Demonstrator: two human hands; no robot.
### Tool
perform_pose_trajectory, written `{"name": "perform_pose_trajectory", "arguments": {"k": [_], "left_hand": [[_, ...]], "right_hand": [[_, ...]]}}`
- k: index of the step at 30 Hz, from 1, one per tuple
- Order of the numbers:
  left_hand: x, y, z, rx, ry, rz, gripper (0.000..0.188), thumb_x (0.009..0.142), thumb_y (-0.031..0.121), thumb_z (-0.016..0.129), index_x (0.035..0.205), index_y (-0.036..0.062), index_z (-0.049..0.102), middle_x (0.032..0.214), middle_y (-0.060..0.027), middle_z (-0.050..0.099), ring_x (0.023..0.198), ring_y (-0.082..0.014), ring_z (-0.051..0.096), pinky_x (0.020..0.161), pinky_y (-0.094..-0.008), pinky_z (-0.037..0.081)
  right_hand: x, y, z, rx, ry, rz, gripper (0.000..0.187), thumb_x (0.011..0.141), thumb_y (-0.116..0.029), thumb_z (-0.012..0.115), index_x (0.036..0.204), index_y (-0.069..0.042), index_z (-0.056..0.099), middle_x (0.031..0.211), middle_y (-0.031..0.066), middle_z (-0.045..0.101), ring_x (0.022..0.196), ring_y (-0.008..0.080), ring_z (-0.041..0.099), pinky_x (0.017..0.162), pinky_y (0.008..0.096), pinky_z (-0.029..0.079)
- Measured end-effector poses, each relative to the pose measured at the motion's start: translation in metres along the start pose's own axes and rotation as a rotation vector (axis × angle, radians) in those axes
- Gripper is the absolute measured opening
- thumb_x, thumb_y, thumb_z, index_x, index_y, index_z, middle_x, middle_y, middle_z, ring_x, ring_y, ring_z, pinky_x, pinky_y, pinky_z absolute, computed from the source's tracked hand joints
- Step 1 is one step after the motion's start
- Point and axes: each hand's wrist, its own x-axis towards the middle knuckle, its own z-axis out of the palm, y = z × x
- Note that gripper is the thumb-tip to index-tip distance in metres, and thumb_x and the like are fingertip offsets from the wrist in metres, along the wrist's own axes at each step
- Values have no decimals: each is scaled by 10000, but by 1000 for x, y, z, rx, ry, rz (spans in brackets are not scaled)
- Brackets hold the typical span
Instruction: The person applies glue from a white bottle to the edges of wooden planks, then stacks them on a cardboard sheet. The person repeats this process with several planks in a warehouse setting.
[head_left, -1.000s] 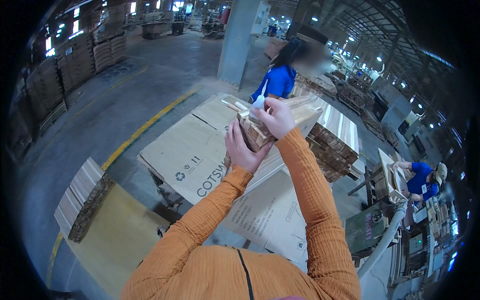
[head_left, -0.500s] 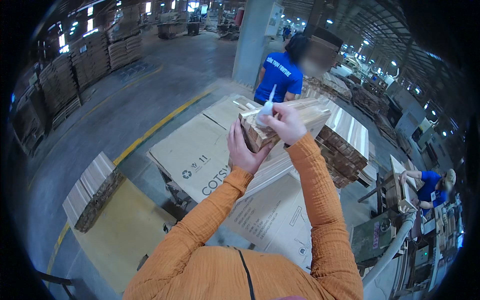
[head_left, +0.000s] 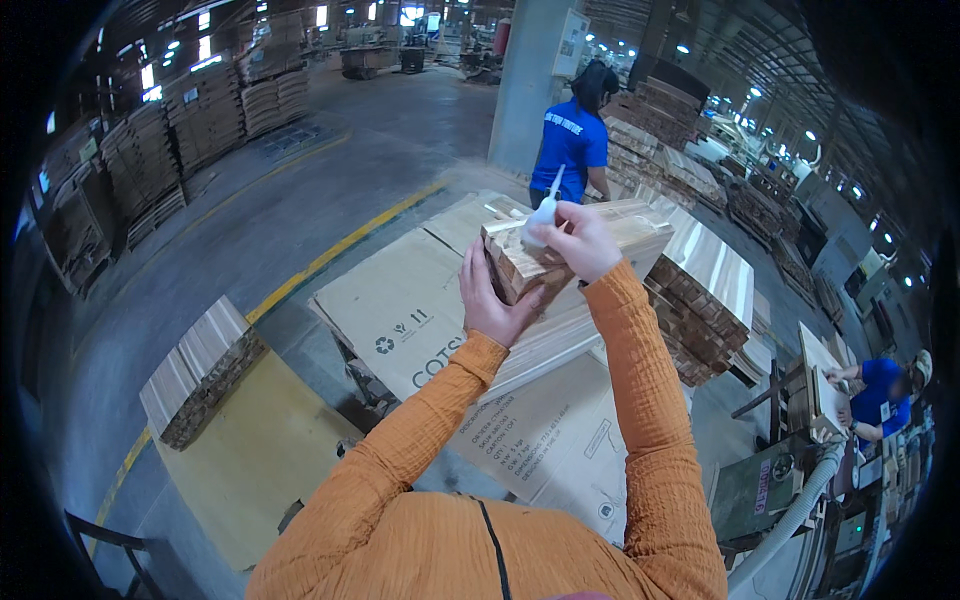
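both hands up in front of the chest, over the cardboard-covered surface (head_left: 400,300). left hand (head_left: 490,305) is cupped under and against the near end of a small bundle of wooden blocks (head_left: 520,262), palm and fingers wrapped on it, holding it raised off the surface. right hand (head_left: 578,240) is closed around a small white squeeze bottle (head_left: 543,208), thin nozzle pointing up and away, bottle body pressed at the top face of the blocks. looks like a glue bottle, though the view is too small to see any bead coming out.

step in hand, as i judge it: applying glue or similar to the top of the held blocks, mid-application rather than start or finish. next move would call for keeping the left grip steady so the bundle does not split, and moving the bottle along the face with even pressure.

behind the hands: long pale planks (head_left: 640,225) lying on the cardboard, a stack of darker wood pieces (head_left: 700,300) to the right, a low pallet of boards (head_left: 200,365) on the floor at left. person in a blue shirt (head_left: 570,150) stands beyond the surface, back turned.
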Motion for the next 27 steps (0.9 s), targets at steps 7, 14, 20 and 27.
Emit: {"name": "perform_pose_trajectory", "arguments": {"k": [7, 14, 20, 27], "left_hand": [[1, -5, -2, 38, 36, 34, 1002, 628, 398, 784, 1345, -52, 248, 1303, -252, 349, 1201, -394, 356, 1011, -451, 301], [-1, 5, 4, -10, 54, 58, 984, 624, 354, 782, 1343, -45, 242, 1284, -249, 370, 1170, -389, 381, 991, -456, 318], [-1, 3, -6, -12, 63, -6, 992, 616, 302, 787, 1352, -42, 217, 1266, -243, 385, 1148, -377, 400, 987, -446, 323], [-2, 7, -5, -13, 50, -2, 1031, 628, 313, 792, 1372, -36, 170, 1250, -231, 386, 1175, -354, 393, 999, -422, 328]], "right_hand": [[3, -15, 16, -154, -11, -116, 273, 762, -231, 659, 869, 19, 642, 699, 85, 617, 641, 127, 557, 601, 283, 440], [4, 19, -10, 90, -20, -120, 217, 795, -177, 637, 873, 26, 637, 705, 38, 607, 639, 92, 524, 588, 263, 423], [7, -5, 11, -118, -69, -147, 234, 790, -199, 652, 888, 14, 641, 719, 38, 612, 643, 86, 511, 595, 256, 417], [12, 17, -20, 192, -119, -87, 205, 820, -128, 626, 959, 23, 633, 830, 18, 634, 751, 80, 574, 675, 235, 460]]}}
